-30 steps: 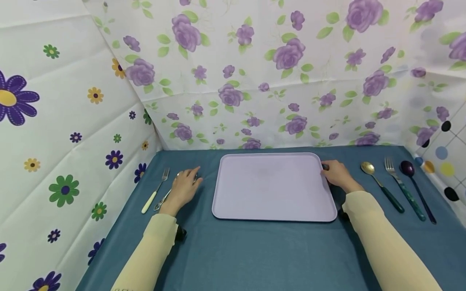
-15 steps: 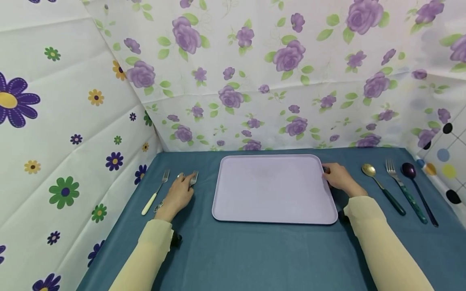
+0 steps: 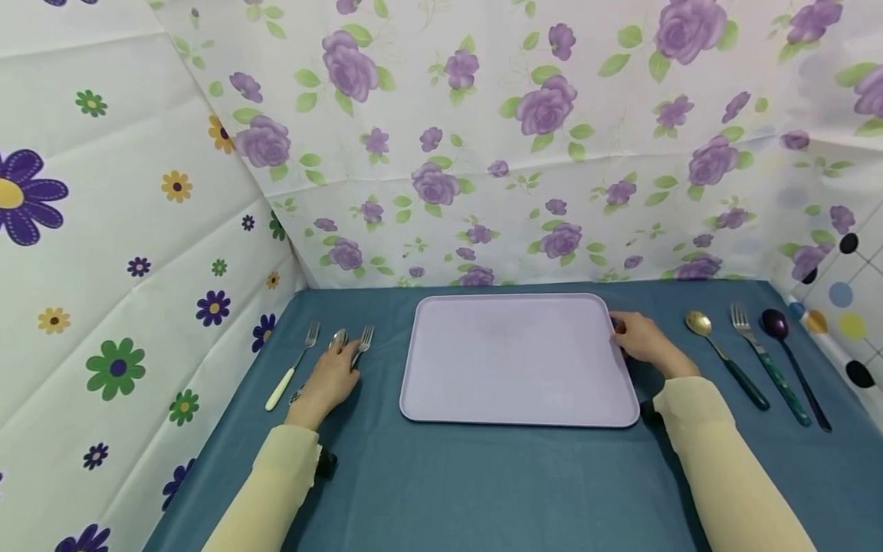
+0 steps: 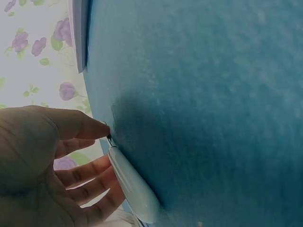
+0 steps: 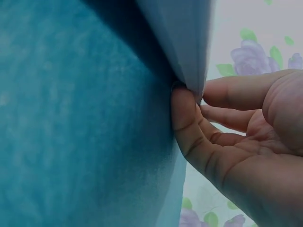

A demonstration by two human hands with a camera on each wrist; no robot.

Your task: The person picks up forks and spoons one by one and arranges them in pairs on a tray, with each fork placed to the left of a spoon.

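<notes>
Though in left hand [image 3: 329, 380], fork [image 3: 365, 343] half-hidden

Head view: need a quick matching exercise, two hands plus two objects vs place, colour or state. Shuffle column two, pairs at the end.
Column one:
1. tray
2. left hand
3. right hand
4. gold spoon

Column two:
A. has a dark green handle
B. gripping the tray's right edge
C. pale lilac
D. at the neck of a fork

Pairs: 1-C, 2-D, 3-B, 4-A

Blue-clothed table [image 3: 510, 483] here: lilac tray [image 3: 517, 360] mid, couple forks [image 3: 282, 386] and a spoon [image 3: 339, 337] left, two spoons [image 3: 741, 377], one fork [image 3: 771, 367] right.
</notes>
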